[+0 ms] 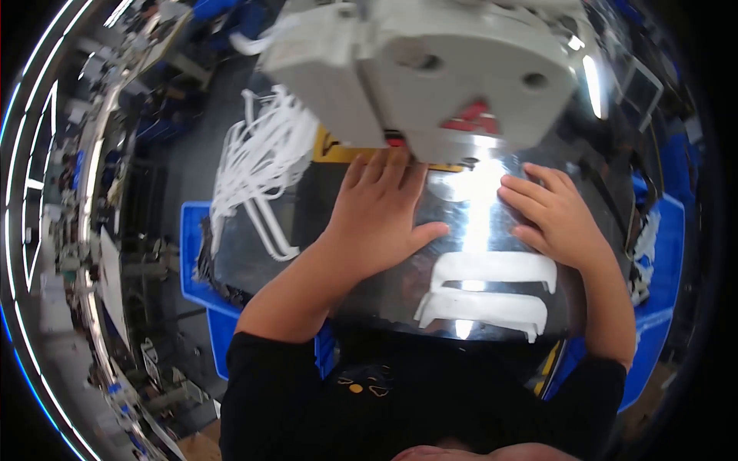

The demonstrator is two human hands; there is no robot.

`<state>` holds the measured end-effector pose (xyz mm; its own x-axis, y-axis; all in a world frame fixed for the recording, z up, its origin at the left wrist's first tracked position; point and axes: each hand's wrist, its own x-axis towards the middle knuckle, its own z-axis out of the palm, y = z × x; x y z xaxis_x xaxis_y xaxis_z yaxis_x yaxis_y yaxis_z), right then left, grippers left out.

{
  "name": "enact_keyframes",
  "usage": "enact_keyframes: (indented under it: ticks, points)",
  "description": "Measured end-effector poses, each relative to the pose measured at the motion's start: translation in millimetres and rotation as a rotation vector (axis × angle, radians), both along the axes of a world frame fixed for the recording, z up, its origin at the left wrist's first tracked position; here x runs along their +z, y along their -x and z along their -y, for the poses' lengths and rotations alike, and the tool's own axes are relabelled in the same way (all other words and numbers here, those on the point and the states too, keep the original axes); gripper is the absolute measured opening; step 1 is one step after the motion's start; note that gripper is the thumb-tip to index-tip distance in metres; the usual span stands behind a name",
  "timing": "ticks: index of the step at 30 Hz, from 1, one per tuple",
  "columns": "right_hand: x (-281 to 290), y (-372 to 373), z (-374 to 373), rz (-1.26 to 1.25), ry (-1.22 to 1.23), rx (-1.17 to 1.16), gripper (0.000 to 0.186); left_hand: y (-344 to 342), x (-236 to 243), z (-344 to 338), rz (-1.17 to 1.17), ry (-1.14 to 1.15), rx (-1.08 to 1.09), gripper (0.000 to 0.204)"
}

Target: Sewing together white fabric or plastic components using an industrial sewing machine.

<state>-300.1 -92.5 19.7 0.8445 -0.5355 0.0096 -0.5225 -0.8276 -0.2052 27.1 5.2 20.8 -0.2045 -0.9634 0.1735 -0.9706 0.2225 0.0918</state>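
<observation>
- Workshop, grey floor [204,138] left of the sewing machine; work benches farther out on that side, blurred.
- Dark glossy tabletop [314,203] beneath and in front of the sewing machine; glare below its head.
- White sewing machine [430,77]: landmark for all places below; red marking on its head.
- Blue bins: left bin [195,265] left and nearer the wearer than the sewing machine, dark material at its rim; right bin [673,253] to its right, white material inside.
- Tangled white strips [261,157]: heap left of the sewing machine.
- Left hand [377,203]: palm down, fingers extended at the sewing machine's lower edge, thumb out sideways; no grip seen, anything under the fingertips cannot be told.
- Right hand [550,211]: right of and before the sewing machine, fingers loosely bent, nothing seen in grasp.
- Far white piece [496,267] and near white piece [486,308]: curved, before the sewing machine, wearer's side of both hands. Long axes run left-right, roughly across the machine's front; right hand is nearer, its wrist beside the far piece's right end.
- Yellow strip [334,146]: at the sewing machine's base, by the left fingertips.
</observation>
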Motion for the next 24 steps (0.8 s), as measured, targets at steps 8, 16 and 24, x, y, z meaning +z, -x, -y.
enact_keyframes:
  ticks: [8,16,24]
  points:
    - [-0.7,1.6,-3.3,0.048,0.027,0.038,0.054,-222.4,-34.7,-14.6,-0.076,0.338,0.780,0.076]
    - [-2.9,2.1,-4.3,0.021,0.011,0.013,0.055,-212.0,-55.7,-13.4,-0.199,-0.154,1.008,0.103]
    - [-2.4,1.4,-6.9,0.020,0.022,0.000,0.056,-186.4,-64.5,-16.8,-0.083,-0.074,1.003,0.101]
